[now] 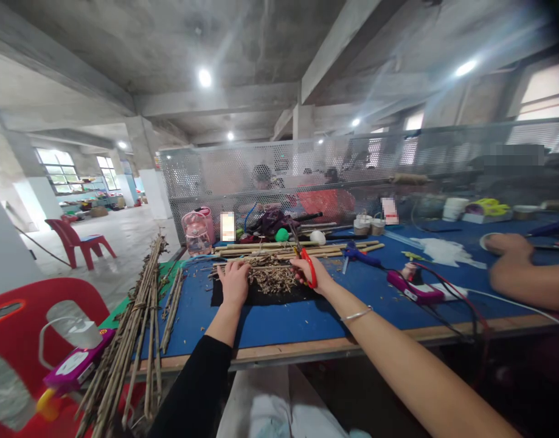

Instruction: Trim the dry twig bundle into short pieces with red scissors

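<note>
My left hand (234, 283) rests palm down on the left end of a heap of short dry twig pieces (274, 279), fingers together and curled over a thin stick. My right hand (312, 274) is closed round red-handled scissors (308, 263), blades pointing up and away over the heap. The twigs lie on a black mat (261, 297) on the blue table top (279, 322). Long bamboo sticks (283, 249) lie across the table just beyond the heap.
A bundle of long thin sticks (137, 328) leans off the table's left edge. A red chair (28, 340) with a purple tool (73, 370) is at my left. Another person's arm (525, 274) rests at the right, near a purple glue gun (413, 291) and cables. A mesh screen (352, 170) backs the table.
</note>
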`<state>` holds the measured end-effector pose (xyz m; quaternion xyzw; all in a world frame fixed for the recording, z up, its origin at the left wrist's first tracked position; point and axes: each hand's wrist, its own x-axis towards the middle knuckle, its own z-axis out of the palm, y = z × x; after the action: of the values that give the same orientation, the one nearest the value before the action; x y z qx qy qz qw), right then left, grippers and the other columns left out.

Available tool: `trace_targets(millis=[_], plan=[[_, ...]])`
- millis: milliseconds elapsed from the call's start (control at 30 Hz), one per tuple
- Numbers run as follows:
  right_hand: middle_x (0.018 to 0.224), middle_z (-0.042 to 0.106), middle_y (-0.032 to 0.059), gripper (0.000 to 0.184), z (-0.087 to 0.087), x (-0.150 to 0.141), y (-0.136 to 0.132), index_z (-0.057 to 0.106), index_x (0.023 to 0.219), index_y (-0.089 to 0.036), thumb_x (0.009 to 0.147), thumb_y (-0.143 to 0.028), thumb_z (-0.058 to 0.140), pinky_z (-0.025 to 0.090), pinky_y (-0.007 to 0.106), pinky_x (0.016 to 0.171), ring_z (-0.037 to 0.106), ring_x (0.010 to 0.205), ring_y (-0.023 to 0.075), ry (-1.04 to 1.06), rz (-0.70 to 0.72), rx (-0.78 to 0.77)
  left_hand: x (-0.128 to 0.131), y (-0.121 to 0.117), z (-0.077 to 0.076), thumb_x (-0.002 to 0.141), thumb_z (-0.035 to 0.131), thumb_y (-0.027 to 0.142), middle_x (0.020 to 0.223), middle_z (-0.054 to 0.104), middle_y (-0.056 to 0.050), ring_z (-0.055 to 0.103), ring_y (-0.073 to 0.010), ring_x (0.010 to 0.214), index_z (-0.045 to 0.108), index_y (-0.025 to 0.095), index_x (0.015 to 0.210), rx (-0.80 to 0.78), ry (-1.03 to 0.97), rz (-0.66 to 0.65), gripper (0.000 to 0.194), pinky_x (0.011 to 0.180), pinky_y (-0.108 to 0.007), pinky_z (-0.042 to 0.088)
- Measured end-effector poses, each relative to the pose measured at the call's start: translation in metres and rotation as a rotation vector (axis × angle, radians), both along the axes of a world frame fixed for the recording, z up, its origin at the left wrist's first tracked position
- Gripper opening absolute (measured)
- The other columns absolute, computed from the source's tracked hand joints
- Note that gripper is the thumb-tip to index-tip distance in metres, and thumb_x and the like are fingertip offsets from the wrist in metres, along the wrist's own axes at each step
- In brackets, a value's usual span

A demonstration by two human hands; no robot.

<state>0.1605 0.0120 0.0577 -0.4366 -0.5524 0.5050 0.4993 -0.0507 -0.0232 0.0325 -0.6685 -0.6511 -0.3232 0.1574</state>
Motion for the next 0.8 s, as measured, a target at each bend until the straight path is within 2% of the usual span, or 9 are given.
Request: trace_targets(millis=[167, 300, 400, 533, 600, 633, 733, 800], plan=[[0.057, 0.058, -0.0003, 0.023, 0.0, -0.001, 0.001, 0.05, 0.071, -0.016, 0.061, -0.032, 0.062, 0.031, 0.017, 0.031, 0.047, 0.04, 0.0076, 0.193, -0.016, -0.041, -0.005, 0.004, -0.003, 0.083, 0.043, 0.023, 0.106, 0.057, -0.005, 0.042, -0.0225, 0.105, 0.065, 0.029, 0.092, -0.044, -0.033, -0.008, 0.024, 0.099, -0.054, 0.013], [0.051, 0.055, -0.0029, 0.023, -0.004, 0.001, 0.007, 0.047, 0.069, -0.017, 0.058, -0.027, 0.064, 0.029, 0.015, 0.03, 0.045, 0.037, 0.0067, 0.221, -0.06, -0.017, -0.005, 0.005, -0.004, 0.082, 0.044, 0.023, 0.107, 0.057, -0.005, 0.041, -0.0237, 0.106, 0.066, 0.029, 0.089, -0.003, -0.052, -0.045, 0.023, 0.099, -0.053, 0.016], [0.049, 0.054, -0.0039, 0.024, -0.008, 0.002, 0.008, 0.046, 0.067, -0.017, 0.055, -0.025, 0.065, 0.028, 0.014, 0.03, 0.046, 0.038, 0.0068, 0.227, -0.086, 0.004, -0.003, 0.004, -0.003, 0.079, 0.049, 0.025, 0.118, 0.051, -0.007, 0.036, -0.0269, 0.113, 0.064, 0.027, 0.095, 0.107, -0.117, -0.05, 0.022, 0.099, -0.053, 0.017], [0.048, 0.053, -0.0041, 0.023, -0.012, 0.004, 0.007, 0.044, 0.068, -0.018, 0.055, -0.024, 0.061, 0.027, 0.015, 0.03, 0.046, 0.037, 0.0073, 0.269, -0.16, -0.011, -0.007, 0.01, -0.005, 0.073, 0.056, 0.028, 0.13, 0.038, -0.016, 0.028, -0.0295, 0.122, 0.044, 0.016, 0.124, 0.353, -0.366, 0.038, 0.053, 0.1, -0.049, 0.019], [0.048, 0.053, -0.0037, 0.022, -0.014, 0.006, 0.006, 0.044, 0.069, -0.019, 0.055, -0.024, 0.059, 0.027, 0.015, 0.03, 0.046, 0.037, 0.0076, 0.285, -0.172, -0.03, -0.013, 0.015, -0.007, 0.073, 0.055, 0.026, 0.129, 0.038, -0.019, 0.029, -0.0286, 0.123, 0.039, 0.01, 0.126, 0.444, -0.532, 0.077, 0.058, 0.101, -0.047, 0.021], [0.047, 0.053, -0.0035, 0.021, -0.015, 0.007, 0.006, 0.044, 0.069, -0.019, 0.055, -0.024, 0.059, 0.027, 0.015, 0.03, 0.046, 0.037, 0.0077, 0.289, -0.172, -0.038, -0.017, 0.018, -0.008, 0.073, 0.054, 0.025, 0.126, 0.041, -0.02, 0.032, -0.0278, 0.121, 0.04, 0.009, 0.125, 0.439, -0.608, 0.056, 0.056, 0.1, -0.045, 0.024], [0.046, 0.054, -0.0033, 0.021, -0.018, 0.011, 0.004, 0.044, 0.068, -0.019, 0.054, -0.023, 0.059, 0.027, 0.015, 0.03, 0.045, 0.037, 0.0079, 0.294, -0.164, -0.051, -0.023, 0.023, -0.011, 0.078, 0.048, 0.026, 0.107, 0.057, -0.015, 0.051, -0.0223, 0.104, 0.052, 0.011, 0.113, 0.297, -0.848, -0.128, 0.039, 0.092, -0.038, 0.036], [0.046, 0.053, -0.0035, 0.021, -0.019, 0.013, 0.003, 0.044, 0.068, -0.019, 0.054, -0.022, 0.06, 0.027, 0.015, 0.03, 0.045, 0.036, 0.0078, 0.298, -0.164, -0.056, -0.023, 0.025, -0.012, 0.078, 0.049, 0.031, 0.092, 0.062, -0.011, 0.057, -0.0187, 0.089, 0.058, 0.013, 0.106, 0.23, -0.963, -0.236, 0.034, 0.084, -0.033, 0.042]])
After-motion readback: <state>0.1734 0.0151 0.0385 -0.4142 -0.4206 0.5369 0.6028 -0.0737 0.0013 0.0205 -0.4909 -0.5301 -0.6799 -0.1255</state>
